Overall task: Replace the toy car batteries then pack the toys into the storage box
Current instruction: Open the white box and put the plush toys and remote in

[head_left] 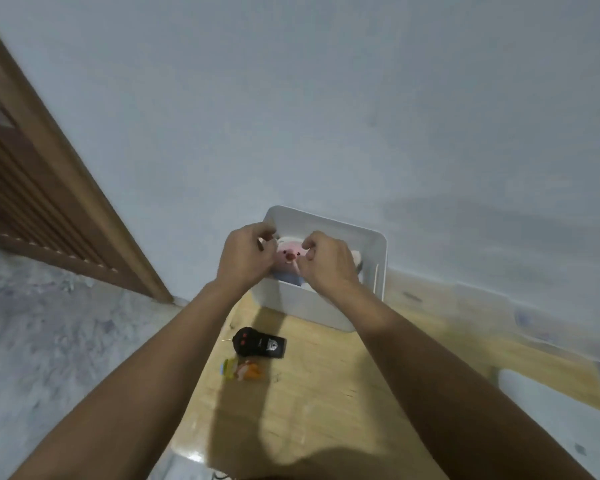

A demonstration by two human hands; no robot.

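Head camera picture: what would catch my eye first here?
Two hands, the left hand and right hand, reach into a white storage box against the wall, over a pink plush toy inside it. Nearer on the wooden table lie a black remote control and a small yellow-orange toy.

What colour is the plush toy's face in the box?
Pink, seen in the head view: the plush toy sits in the white box.
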